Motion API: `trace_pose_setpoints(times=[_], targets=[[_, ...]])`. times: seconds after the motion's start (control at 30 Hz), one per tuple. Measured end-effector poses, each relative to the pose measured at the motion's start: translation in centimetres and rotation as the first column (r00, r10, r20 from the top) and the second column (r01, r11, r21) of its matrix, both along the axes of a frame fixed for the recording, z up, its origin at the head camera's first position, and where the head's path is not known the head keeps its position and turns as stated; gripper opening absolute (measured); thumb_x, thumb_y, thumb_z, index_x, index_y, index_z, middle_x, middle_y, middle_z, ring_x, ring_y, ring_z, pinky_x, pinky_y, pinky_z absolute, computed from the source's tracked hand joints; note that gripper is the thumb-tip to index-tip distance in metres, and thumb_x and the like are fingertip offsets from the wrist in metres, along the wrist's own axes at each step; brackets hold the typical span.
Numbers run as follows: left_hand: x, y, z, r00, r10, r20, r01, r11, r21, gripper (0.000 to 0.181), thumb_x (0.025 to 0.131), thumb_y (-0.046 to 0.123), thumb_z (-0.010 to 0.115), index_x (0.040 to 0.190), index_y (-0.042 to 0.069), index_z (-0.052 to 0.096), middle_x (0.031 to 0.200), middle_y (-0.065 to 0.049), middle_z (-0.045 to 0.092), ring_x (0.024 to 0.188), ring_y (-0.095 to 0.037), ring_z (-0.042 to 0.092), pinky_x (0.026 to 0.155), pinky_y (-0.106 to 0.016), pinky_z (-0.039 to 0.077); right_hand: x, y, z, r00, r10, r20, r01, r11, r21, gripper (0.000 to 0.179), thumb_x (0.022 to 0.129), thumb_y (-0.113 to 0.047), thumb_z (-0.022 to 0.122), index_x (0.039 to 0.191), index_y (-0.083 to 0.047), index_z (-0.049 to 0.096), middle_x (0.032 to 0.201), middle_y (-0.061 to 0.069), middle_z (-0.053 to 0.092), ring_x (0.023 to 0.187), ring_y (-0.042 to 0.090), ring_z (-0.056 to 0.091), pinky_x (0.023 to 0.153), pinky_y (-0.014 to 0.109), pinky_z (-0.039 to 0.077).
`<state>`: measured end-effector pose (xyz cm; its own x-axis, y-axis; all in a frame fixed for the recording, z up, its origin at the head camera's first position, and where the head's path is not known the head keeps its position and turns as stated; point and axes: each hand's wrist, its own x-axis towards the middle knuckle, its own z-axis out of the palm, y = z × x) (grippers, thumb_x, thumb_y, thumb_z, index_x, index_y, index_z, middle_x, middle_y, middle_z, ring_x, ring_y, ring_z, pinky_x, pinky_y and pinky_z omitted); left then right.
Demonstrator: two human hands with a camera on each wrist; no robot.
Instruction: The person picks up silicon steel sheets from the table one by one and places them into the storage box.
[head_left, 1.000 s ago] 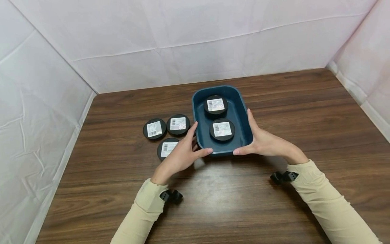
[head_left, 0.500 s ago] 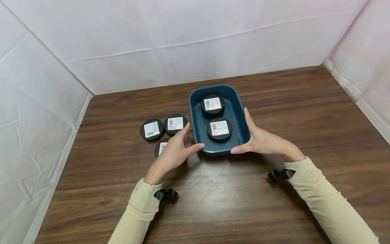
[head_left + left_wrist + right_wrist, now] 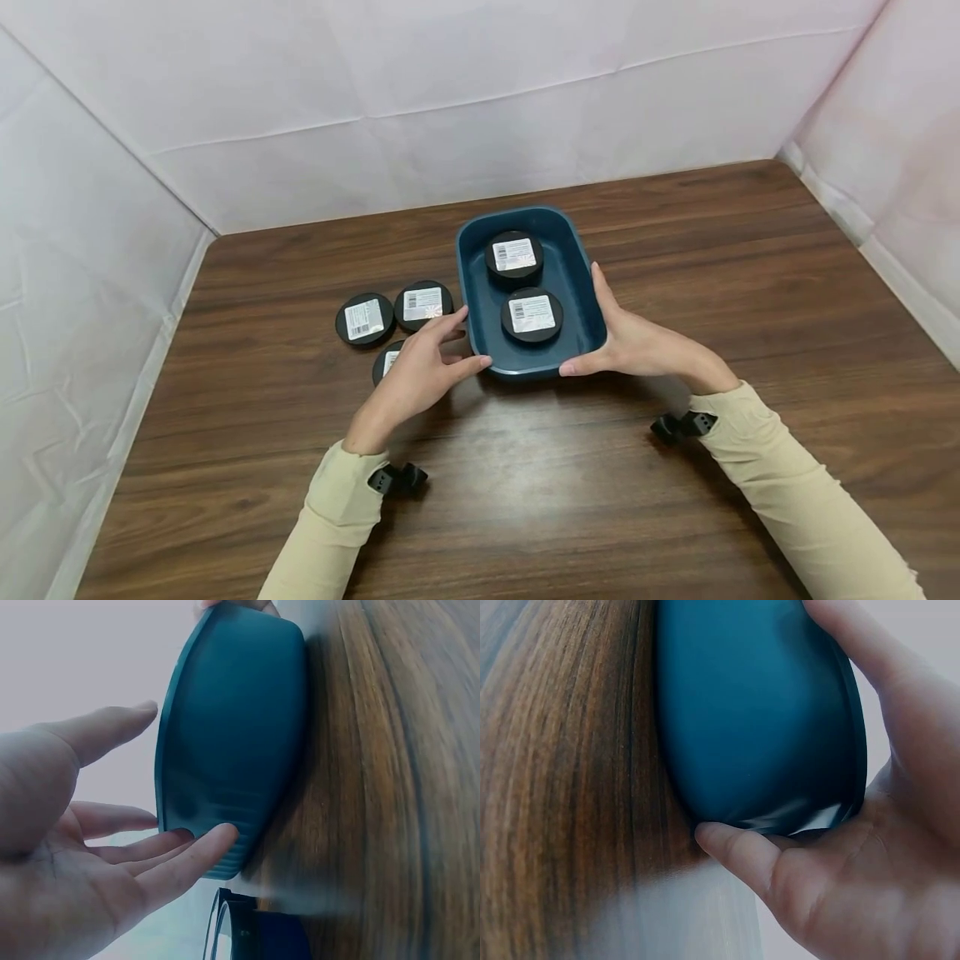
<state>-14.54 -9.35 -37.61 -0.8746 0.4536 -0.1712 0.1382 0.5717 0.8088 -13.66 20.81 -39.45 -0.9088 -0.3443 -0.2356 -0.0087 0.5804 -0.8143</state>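
Head view: blue tray (image 3: 572, 287), one, on wooden desk (image 3: 540, 500); two labelled black discs (image 3: 532, 317) inside; three similar discs (image 3: 364, 321) lie left of it, one partly behind left hand (image 3: 414, 367); right hand (image 3: 647, 343) grips near right corner. Left wrist view: left fingers (image 3: 184, 871) relaxed, released, at tray wall; thumb (image 3: 112, 729) beside rim. Right wrist view: right fingers (image 3: 744, 859) curve round tray.

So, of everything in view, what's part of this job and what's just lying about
Seems part of the job:
blue tray, in the right grip
two black discs inside it
three similar discs beside it, probably

Just around it:
wooden table
white sheeting
black wrist-worn devices
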Motion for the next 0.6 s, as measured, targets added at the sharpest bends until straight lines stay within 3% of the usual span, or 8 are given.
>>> trace_pose_setpoints(times=[0.23, 0.43, 0.6], targets=[[0.1, -0.3, 0.1, 1.000, -0.003, -0.027, 0.004, 1.000, 0.024, 0.077, 0.093, 0.029, 0.074, 0.158, 0.014, 0.034, 0.154, -0.011, 0.043, 0.123, -0.031, 0.064, 0.099, -0.040, 0.054, 0.1, -0.1, 0.0, 1.000, -0.007, 0.009, 0.007, 1.000, -0.006, 0.141, 0.080, -0.036, 0.086, 0.150, -0.038, -0.036, 0.168, 0.007, -0.016, 0.154, 0.032, 0.007, 0.122, 0.060, 0.018], [0.4, -1.0, 0.5, 0.994, 0.027, -0.107, -0.027, 1.000, 0.000, 0.075, 0.091, 0.028, 0.076, 0.154, 0.008, 0.040, 0.150, -0.014, 0.048, 0.122, -0.032, 0.064, 0.100, -0.044, 0.053, 0.0, -0.1, 0.1, 1.000, -0.007, 0.021, 0.007, 1.000, -0.007, 0.140, 0.080, -0.036, 0.086, 0.149, -0.039, -0.036, 0.168, 0.005, -0.017, 0.155, 0.031, 0.006, 0.122, 0.059, 0.018], [0.3, -1.6, 0.6, 0.987, 0.045, -0.151, -0.048, 0.999, -0.013, 0.073, 0.088, 0.026, 0.079, 0.151, 0.008, 0.045, 0.149, -0.014, 0.051, 0.130, -0.030, 0.057, 0.099, -0.042, 0.054, 0.0, -0.2, 0.0, 1.000, -0.003, 0.024, 0.004, 1.000, -0.014, 0.140, 0.080, -0.036, 0.086, 0.149, -0.039, -0.037, 0.168, 0.005, -0.020, 0.155, 0.031, 0.003, 0.122, 0.060, 0.017]])
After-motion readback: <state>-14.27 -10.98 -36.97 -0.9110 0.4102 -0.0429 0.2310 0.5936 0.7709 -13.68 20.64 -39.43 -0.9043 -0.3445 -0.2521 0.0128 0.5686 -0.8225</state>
